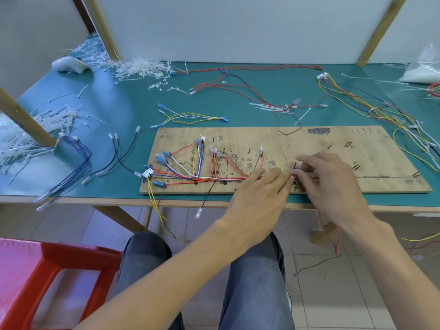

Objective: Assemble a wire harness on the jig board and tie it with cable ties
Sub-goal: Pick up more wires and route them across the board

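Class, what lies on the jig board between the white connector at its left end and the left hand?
Head view: the routed wire bundle.

I see a green-topped table (pixel 114 148). A wooden board (pixel 333 139) lies flat along its front edge. Behind the board lie red wires (pixel 238 86), a yellow-and-white wire set (pixel 190 117) and a few white cable ties (pixel 269 107). To the left lie black wires (pixel 119 158) and blue wires (pixel 81 160), whose ends reach past the front edge. White plastic clippings (pixel 138 67) are heaped at the back left. At the right sit a tangled coloured wire bundle (pixel 357 103) and a clear bag (pixel 423 70).
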A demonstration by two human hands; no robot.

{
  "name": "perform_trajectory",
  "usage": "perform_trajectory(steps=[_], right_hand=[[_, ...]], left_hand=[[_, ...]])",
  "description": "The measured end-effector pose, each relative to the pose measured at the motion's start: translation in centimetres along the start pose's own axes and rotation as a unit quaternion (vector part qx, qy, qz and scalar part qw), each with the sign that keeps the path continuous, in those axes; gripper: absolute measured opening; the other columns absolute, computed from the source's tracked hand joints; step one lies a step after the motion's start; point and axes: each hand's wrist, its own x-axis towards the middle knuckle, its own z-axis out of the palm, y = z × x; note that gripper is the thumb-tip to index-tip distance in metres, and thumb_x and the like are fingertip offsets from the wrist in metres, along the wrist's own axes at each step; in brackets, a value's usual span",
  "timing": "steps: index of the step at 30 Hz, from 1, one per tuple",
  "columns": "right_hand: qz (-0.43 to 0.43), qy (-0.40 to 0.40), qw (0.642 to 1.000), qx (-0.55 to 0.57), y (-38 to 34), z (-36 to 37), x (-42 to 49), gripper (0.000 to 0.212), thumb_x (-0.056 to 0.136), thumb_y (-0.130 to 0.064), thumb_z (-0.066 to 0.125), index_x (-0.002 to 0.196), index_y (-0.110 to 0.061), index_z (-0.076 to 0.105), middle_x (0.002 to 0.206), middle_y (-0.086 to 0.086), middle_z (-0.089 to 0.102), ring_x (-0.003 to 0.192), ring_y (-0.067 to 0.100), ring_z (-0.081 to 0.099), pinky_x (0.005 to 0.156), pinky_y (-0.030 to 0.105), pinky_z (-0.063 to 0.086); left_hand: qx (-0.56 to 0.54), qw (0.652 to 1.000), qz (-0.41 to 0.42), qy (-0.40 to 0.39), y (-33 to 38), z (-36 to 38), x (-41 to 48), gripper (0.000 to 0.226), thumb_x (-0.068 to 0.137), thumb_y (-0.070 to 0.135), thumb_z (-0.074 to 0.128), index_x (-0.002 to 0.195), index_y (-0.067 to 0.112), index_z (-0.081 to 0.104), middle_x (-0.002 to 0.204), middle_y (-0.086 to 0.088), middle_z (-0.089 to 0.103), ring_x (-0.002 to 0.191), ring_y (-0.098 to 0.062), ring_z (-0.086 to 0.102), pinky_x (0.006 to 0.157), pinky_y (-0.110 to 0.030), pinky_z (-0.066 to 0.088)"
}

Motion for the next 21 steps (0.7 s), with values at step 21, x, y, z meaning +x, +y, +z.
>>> perform_trajectory(steps=[21], right_hand=[[-0.03, 0.189, 0.973, 0.131, -7.9, -0.9, -6.0, 0.019, 0.095, -0.007, 0.065, 0.111, -0.014, 0.073, 0.114, 0.003, 0.063, 0.105, 0.028, 0.056, 0.097, 0.024, 0.04]], left_hand=[[-0.184, 0.895, -0.24, 0.328, -3.1, -2.6, -12.7, 0.006, 0.096, 0.018, 0.067, 0.102, 0.016, 0.068, 0.102, 0.005, 0.064, 0.099, -0.017, 0.059, 0.088, -0.025, 0.048]])
